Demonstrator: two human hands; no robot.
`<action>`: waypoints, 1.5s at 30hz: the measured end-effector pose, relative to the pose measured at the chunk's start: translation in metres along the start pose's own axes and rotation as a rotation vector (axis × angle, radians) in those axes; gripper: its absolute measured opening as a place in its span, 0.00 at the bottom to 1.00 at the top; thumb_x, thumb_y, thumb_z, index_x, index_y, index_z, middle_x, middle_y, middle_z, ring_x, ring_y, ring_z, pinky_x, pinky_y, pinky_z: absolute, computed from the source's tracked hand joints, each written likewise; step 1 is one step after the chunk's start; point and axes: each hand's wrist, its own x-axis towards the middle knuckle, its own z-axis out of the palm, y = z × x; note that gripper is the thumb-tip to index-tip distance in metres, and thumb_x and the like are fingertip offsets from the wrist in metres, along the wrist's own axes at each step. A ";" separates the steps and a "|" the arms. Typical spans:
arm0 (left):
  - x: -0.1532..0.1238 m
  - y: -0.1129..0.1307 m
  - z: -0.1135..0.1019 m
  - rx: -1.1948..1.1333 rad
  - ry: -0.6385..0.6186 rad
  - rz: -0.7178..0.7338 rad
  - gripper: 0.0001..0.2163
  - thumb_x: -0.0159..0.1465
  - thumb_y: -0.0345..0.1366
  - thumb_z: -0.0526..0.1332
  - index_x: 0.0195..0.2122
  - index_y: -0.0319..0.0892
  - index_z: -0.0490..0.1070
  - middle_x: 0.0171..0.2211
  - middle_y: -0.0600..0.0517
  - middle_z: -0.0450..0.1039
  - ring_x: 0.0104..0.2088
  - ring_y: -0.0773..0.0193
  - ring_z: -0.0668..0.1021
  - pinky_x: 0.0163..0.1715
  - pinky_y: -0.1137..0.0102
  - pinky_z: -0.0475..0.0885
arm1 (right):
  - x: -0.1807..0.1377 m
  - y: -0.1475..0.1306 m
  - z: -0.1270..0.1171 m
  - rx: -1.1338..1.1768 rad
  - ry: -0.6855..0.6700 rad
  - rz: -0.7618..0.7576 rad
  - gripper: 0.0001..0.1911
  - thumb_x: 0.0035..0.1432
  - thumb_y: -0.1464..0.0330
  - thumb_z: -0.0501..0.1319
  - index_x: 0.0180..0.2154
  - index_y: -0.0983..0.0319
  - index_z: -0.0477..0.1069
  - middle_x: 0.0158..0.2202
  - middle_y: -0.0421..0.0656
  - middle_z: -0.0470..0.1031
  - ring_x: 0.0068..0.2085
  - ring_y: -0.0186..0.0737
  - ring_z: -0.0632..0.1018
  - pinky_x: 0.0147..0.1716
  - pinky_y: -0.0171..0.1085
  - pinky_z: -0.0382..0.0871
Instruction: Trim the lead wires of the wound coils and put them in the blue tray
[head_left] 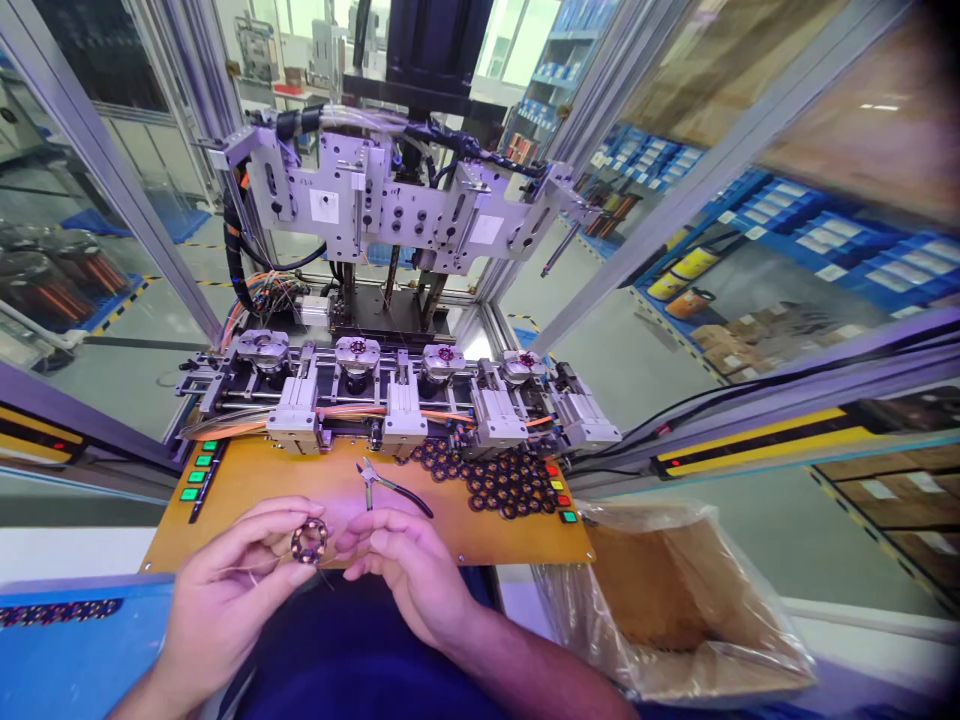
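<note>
1. left hand (225,585): grip clamped on the small dark ring wound with copper wire (309,541), thumb and fingers on its left rim.
2. right hand (409,565): grip drawn together, fingertips touching the ring's right rim (whether they also pinch a fine wire lead cannot be told).
3. just beyond the grip: black-handled steel side cutters (391,488) lie on the orange-brown table (247,480), not in hand.
4. beyond and right of the grip: loose pile of dark wound rings (502,482). farther beyond: four grey metal fixtures (358,350), each loaded with a ring.
5. progress, as a judgement: one ring is mid-handling and the fixtures are full. whether the pile is finished or waiting cannot be told.
</note>
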 end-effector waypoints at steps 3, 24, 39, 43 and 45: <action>-0.011 -0.015 -0.022 0.052 0.112 -0.063 0.10 0.57 0.34 0.70 0.40 0.52 0.77 0.43 0.55 0.81 0.44 0.64 0.84 0.44 0.78 0.79 | 0.001 -0.003 -0.027 -0.216 0.064 -0.062 0.15 0.53 0.59 0.63 0.36 0.64 0.78 0.33 0.49 0.82 0.34 0.44 0.82 0.34 0.42 0.77; -0.010 -0.144 -0.023 0.816 0.229 0.235 0.09 0.64 0.41 0.62 0.43 0.43 0.70 0.45 0.40 0.76 0.44 0.49 0.80 0.46 0.50 0.76 | 0.005 0.014 -0.134 -1.308 0.363 -0.735 0.08 0.59 0.70 0.62 0.40 0.58 0.79 0.35 0.46 0.79 0.38 0.45 0.79 0.40 0.42 0.77; 0.266 -0.048 0.018 1.030 -0.385 0.543 0.14 0.64 0.42 0.64 0.48 0.41 0.74 0.57 0.44 0.71 0.59 0.49 0.72 0.56 0.46 0.68 | 0.101 -0.207 -0.133 -1.743 0.130 -0.840 0.13 0.57 0.72 0.67 0.46 0.65 0.78 0.52 0.55 0.75 0.55 0.53 0.74 0.56 0.52 0.69; 0.275 -0.061 0.024 1.049 -0.490 0.553 0.15 0.65 0.42 0.63 0.50 0.42 0.73 0.58 0.44 0.70 0.58 0.50 0.72 0.56 0.47 0.68 | 0.125 -0.207 -0.127 -1.838 0.051 -0.749 0.18 0.55 0.73 0.69 0.48 0.66 0.76 0.56 0.56 0.72 0.58 0.53 0.72 0.56 0.50 0.70; 0.278 -0.063 0.023 1.047 -0.527 0.559 0.14 0.66 0.42 0.63 0.49 0.42 0.73 0.58 0.45 0.70 0.58 0.50 0.72 0.56 0.47 0.68 | 0.136 -0.207 -0.126 -1.876 0.015 -0.708 0.17 0.56 0.70 0.69 0.48 0.65 0.75 0.57 0.54 0.71 0.59 0.52 0.72 0.56 0.50 0.70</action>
